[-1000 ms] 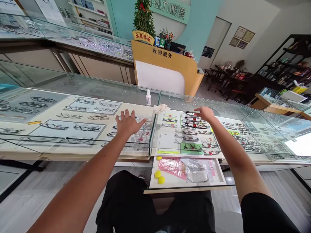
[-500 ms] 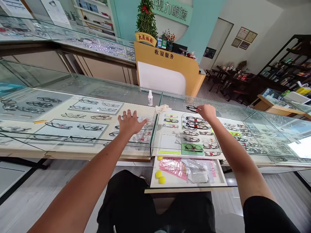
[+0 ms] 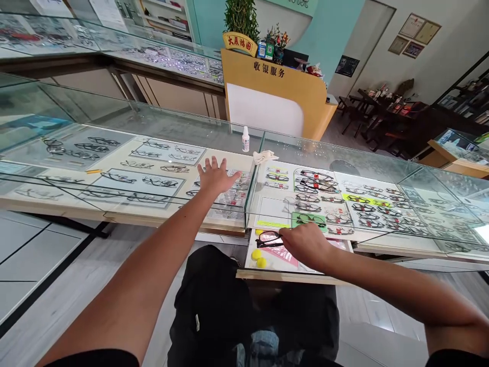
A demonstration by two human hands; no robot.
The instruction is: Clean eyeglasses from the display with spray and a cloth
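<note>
My right hand [image 3: 307, 245] grips a pair of dark-framed eyeglasses [image 3: 269, 238] by one side, holding them above the open drawer [image 3: 250, 262]. Under the glasses and hand, the drawer holds yellow round pieces [image 3: 261, 262] and a pink packet [image 3: 284, 255], partly covered by my hand. My left hand [image 3: 216, 177] rests with fingers spread on the glass counter top, left of the panel joint. A white spray bottle [image 3: 245, 139] stands upright on the glass beyond it. Close by lies a crumpled pale cloth [image 3: 264, 157].
Beneath the glass, many spectacle frames [image 3: 316, 178] lie in rows in the display case [image 3: 160, 133]. A yellow reception desk [image 3: 275, 94] with plants on it stands behind the counter. My legs [image 3: 214, 300] are close under the drawer front.
My right hand has brought the eyeglasses from over the far part of the glass counter back toward me, above the drawer. My left hand stays spread on the glass. The view has shifted somewhat.
</note>
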